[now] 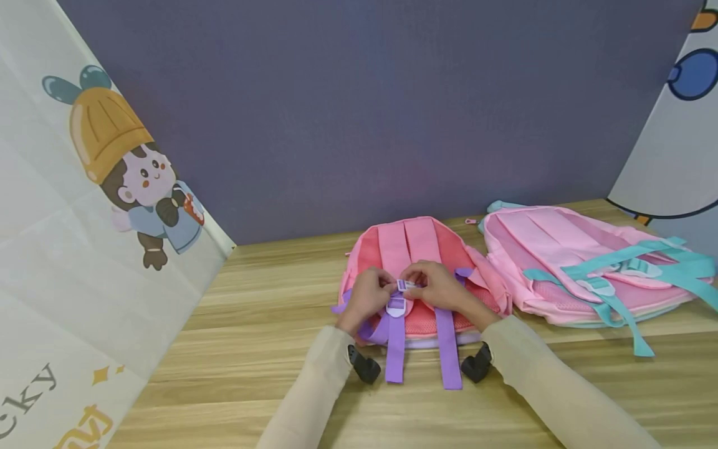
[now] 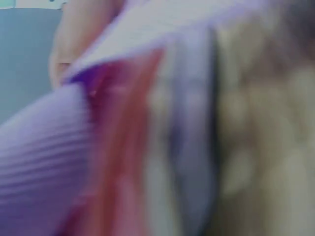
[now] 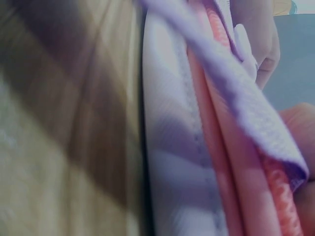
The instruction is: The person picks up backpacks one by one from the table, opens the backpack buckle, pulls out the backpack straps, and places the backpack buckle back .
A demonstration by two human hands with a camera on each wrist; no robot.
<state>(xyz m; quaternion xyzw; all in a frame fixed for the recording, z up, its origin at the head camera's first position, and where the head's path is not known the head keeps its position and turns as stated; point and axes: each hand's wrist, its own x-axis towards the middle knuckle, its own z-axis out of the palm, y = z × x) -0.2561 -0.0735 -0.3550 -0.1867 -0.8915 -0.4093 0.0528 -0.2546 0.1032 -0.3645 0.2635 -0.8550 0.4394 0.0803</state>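
Note:
A pink backpack (image 1: 417,243) with purple straps lies with its strap side up on the wooden table. Over its middle, both hands meet at a small white buckle (image 1: 402,285). The left hand (image 1: 367,296) pinches the purple strap at the buckle's left side. From the right, the right hand (image 1: 440,288) holds the buckle between thumb and fingers. Just below sits a second white buckle (image 1: 396,306), with a purple strap end (image 1: 395,355) hanging from it toward the table's front. Purple webbing (image 2: 39,157) fills much of the blurred left wrist view. Fingertips partly hide the upper buckle.
A lighter pink backpack (image 1: 546,243) with teal straps (image 1: 622,255) lies close on the right, against the first one. Behind the table (image 1: 252,299) stands a dark blue-grey panel (image 1: 364,125). A white printed wall (image 1: 73,218) borders the left side.

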